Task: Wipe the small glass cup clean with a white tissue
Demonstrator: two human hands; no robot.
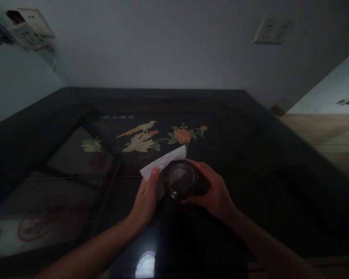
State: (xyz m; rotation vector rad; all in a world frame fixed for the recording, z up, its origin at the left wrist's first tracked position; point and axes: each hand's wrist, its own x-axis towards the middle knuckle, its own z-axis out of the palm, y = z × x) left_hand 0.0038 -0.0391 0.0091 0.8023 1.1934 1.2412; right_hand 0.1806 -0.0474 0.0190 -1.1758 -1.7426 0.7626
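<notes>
Above a glossy black tabletop [261,155], a round, dark object with a shiny rim [180,177] sits between two bare hands, face upward, its small metallic fitting [173,194] toward the person. The left hand [145,199] presses creased white paper [164,161], long axis slanting up rightward, against it; the right hand's [216,190] fingers curve around its side.

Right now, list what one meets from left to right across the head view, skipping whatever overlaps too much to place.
Left sockets, left hand, round object, right hand, right sockets.
</notes>
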